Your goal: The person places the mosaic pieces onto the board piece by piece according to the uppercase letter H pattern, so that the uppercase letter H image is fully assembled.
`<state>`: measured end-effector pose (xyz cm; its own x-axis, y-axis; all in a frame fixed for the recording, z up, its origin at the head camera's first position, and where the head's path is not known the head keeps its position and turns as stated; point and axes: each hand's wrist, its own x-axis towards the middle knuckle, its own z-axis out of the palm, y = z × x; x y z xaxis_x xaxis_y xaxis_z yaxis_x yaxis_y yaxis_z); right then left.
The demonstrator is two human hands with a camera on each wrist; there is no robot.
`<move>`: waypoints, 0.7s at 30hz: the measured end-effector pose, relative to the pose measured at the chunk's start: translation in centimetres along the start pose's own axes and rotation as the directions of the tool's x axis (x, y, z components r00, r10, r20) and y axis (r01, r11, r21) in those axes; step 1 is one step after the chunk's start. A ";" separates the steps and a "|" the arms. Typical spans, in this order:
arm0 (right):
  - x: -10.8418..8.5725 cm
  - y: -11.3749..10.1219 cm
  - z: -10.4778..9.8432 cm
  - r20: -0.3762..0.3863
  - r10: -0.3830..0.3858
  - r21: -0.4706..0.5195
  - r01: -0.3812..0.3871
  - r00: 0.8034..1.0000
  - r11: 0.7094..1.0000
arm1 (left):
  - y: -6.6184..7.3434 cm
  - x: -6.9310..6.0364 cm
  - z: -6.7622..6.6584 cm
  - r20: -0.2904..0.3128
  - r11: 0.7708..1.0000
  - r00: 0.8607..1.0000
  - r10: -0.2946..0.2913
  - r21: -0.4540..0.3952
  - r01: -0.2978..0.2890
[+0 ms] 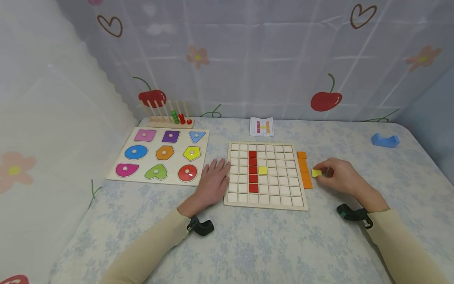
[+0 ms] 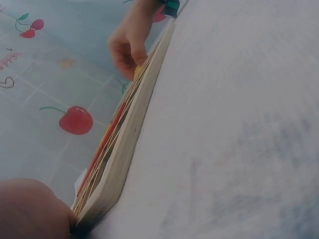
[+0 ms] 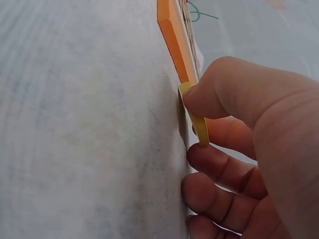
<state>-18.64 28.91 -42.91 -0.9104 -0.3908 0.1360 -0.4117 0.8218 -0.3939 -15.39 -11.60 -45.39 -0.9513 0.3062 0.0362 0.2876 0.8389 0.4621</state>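
Note:
A wooden grid board (image 1: pixel 244 199) lies mid-table, with a column of several red tiles (image 1: pixel 253 169) in its cells and one yellow tile (image 1: pixel 262 170) just right of that column. My right hand (image 1: pixel 338 175) pinches another yellow tile (image 1: pixel 317 173) between thumb and fingers, to the right of the board; the right wrist view shows this yellow tile (image 3: pixel 200 128) close to the tabletop. Several orange tiles (image 1: pixel 304 169) line the board's right edge. With fingers extended, my left hand (image 1: pixel 213 183) rests at the board's left edge.
Left of the board lies a shape puzzle (image 1: pixel 142 178) with knobbed pieces. Behind it stands a peg stand (image 1: pixel 170 124) with green and red beads. A pattern card (image 1: pixel 261 133) lies above the board. A blue curved block (image 1: pixel 385 141) sits at the far right.

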 end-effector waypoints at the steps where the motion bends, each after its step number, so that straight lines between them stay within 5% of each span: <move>1: 0.0 0.0 0.0 -0.002 -0.007 -0.003 0.007 1.000 1.000 | 0.0 0.0 0.0 0.000 1.000 1.000 0.000 0.000 0.000; 21: 0.1 -0.2 -0.4 0.056 0.033 0.007 -0.033 0.998 0.999 | -0.1 0.1 0.1 0.002 1.000 1.000 0.000 -0.004 0.000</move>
<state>-18.64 28.90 -42.48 -0.9195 -0.3864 0.0722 -0.3811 0.8314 -0.4043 -15.51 -11.58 -45.46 -0.9511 0.3070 0.0341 0.2869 0.8372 0.4656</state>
